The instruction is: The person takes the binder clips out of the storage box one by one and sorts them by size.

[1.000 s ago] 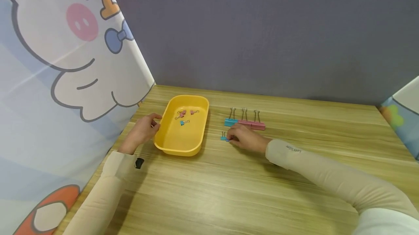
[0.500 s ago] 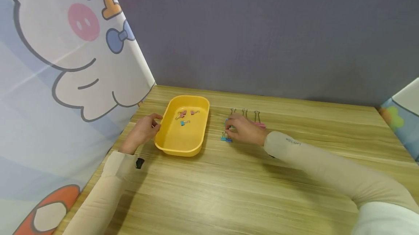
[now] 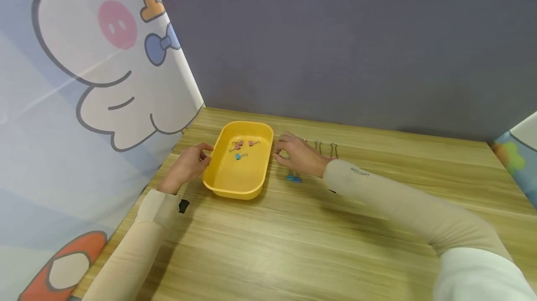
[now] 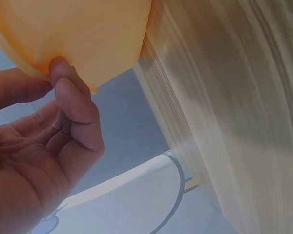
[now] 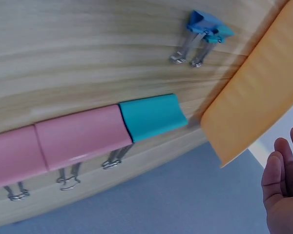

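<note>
My left hand [image 3: 189, 167] pinches the left rim of a yellow tray [image 3: 222, 189]; the left wrist view shows its thumb and a finger on the rim. Small pink binder clips [image 3: 254, 143] and one small blue binder clip [image 3: 241, 156] lie in the tray. Just right of the tray hovers my right hand [image 3: 299, 154], fingers loosely bent, nothing seen between them. On the table, a small blue clip [image 5: 202, 22] and a small teal clip [image 5: 217, 35] stand side by side. A large teal clip [image 5: 152, 117] adjoins two large pink clips [image 5: 83, 136]; my right hand partly hides this row in the head view.
The wooden table [image 3: 268, 245] spreads in front of the tray. A grey panel [image 3: 335, 49] rises behind it. A cartoon-printed sheet [image 3: 138, 105] lines the left side, and another printed sheet [image 3: 520, 147] is at the right edge.
My right hand has let go of the small blue clip beside the small teal one and moved left and up to the tray's right side. The left hand stays at the rim.
</note>
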### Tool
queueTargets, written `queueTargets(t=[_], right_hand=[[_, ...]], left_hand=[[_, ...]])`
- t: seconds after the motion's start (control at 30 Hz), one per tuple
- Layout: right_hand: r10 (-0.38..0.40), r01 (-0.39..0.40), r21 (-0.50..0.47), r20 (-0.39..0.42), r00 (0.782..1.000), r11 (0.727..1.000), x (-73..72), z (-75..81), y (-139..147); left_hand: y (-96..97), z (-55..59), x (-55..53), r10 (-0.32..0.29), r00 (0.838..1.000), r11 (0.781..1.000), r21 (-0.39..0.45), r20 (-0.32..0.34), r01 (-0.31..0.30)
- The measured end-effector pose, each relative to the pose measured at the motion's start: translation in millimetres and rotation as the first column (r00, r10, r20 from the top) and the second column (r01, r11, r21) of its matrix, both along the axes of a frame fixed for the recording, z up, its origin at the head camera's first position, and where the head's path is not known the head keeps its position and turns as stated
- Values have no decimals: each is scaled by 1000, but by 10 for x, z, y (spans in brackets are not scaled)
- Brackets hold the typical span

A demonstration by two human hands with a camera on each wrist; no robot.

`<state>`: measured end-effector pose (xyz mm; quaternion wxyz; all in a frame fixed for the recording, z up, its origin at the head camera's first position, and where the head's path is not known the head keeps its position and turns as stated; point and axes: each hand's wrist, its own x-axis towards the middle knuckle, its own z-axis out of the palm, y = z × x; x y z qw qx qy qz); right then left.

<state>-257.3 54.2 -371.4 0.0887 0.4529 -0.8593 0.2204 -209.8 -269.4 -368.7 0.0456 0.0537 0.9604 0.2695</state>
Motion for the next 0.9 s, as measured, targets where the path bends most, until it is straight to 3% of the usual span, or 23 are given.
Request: queueTargets(t=[0.47, 0.9], right_hand=[[66, -65, 34, -30, 997, 997, -67, 68, -389], [32, -40, 102, 80, 996, 994, -195, 4, -729]], left_hand=[[0, 21, 8, 2, 1000, 1000, 6, 5, -2], [-15, -8, -2, 1, 1000, 1000, 21, -19, 0]])
